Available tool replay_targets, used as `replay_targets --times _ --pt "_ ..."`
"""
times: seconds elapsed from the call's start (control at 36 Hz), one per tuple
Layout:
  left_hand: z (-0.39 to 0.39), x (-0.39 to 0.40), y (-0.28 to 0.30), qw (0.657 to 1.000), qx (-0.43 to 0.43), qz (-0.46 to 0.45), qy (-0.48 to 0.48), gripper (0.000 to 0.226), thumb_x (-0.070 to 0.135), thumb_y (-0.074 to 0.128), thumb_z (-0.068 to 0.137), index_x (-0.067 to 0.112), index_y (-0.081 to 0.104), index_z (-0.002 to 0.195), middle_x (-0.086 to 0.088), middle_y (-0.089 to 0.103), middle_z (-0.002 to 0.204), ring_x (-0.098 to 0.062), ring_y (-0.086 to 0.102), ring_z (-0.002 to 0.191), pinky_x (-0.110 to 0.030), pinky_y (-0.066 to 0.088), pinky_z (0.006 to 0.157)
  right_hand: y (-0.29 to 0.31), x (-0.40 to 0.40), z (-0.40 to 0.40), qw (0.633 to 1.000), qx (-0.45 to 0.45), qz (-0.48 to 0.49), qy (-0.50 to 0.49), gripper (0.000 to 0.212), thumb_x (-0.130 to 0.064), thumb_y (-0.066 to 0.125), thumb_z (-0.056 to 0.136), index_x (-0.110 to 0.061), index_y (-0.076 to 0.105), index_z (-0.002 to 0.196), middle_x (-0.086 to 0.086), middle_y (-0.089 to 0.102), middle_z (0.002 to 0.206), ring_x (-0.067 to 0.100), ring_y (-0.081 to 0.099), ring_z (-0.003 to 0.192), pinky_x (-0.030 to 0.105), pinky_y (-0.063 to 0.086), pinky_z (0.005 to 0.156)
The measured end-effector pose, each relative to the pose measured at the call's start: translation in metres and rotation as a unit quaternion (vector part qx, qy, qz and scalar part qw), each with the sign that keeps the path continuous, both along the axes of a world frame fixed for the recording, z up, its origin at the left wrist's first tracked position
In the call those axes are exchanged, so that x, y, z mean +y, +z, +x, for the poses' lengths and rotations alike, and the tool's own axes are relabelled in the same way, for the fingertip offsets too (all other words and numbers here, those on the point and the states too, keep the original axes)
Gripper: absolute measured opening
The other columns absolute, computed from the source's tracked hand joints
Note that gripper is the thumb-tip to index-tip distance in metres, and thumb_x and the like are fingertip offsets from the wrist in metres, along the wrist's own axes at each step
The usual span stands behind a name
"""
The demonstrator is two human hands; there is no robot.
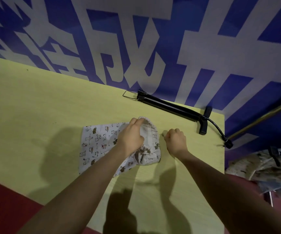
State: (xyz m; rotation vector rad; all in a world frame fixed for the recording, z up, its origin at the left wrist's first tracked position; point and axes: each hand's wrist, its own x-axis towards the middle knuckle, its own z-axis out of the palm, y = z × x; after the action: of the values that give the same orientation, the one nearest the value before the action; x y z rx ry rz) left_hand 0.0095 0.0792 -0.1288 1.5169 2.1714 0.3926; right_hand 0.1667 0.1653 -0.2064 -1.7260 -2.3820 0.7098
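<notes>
The cat-print cloth lies flat on the yellow bench, its long axis running left to right, with the gathered, elastic-looking end pointing right. The left hand lies over that end and pinches the puckered rim at its far corner. The right hand sits just beside the gathered end with a narrow strip of bench between them. Its fingers are curled, but I cannot tell whether they pinch a cord. The left hand is nearer, so it probably leads the next fold. A black hand pump lies well behind
</notes>
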Motion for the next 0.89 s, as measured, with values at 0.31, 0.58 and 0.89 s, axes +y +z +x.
replay_targets --times 0.31,0.58,0.89 --pt "-0.006 0.001 0.004 0.998 -0.004 -0.054 -0.011 0.074 0.007 0.056 0.086 0.018 0.021 0.150 -0.005 0.042 0.137 -0.025 0.053 0.113 -0.036 0.049 0.076 0.040 -0.012 -0.028 0.980 0.161 -0.021 0.117 0.006 -0.026 0.069 0.084 -0.021 0.072 0.086 -0.005 0.045 0.092 0.013 0.033 0.094 0.027 0.024 0.077" --pt "-0.013 0.016 0.008 0.999 -0.007 -0.036 0.011 0.070 0.002 0.051 0.087 0.016 0.021 0.150 -0.006 0.041 0.138 -0.025 0.047 0.119 -0.032 0.042 0.075 0.051 0.017 -0.035 0.985 0.152 -0.007 0.088 0.015 -0.021 0.057 0.092 -0.016 0.066 0.103 -0.001 0.048 0.096 0.020 0.042 0.101 0.026 0.024 0.081" --pt "-0.022 0.055 0.012 0.999 -0.004 -0.034 0.005 0.067 0.001 0.047 0.088 0.011 0.022 0.149 -0.004 0.031 0.148 -0.025 0.042 0.129 -0.038 0.045 0.092 0.049 0.084 -0.042 0.994 -0.052 0.054 0.075 0.063 -0.025 0.059 0.090 -0.012 0.029 0.143 0.011 0.039 0.143 0.032 0.037 0.130 0.040 0.030 0.108"
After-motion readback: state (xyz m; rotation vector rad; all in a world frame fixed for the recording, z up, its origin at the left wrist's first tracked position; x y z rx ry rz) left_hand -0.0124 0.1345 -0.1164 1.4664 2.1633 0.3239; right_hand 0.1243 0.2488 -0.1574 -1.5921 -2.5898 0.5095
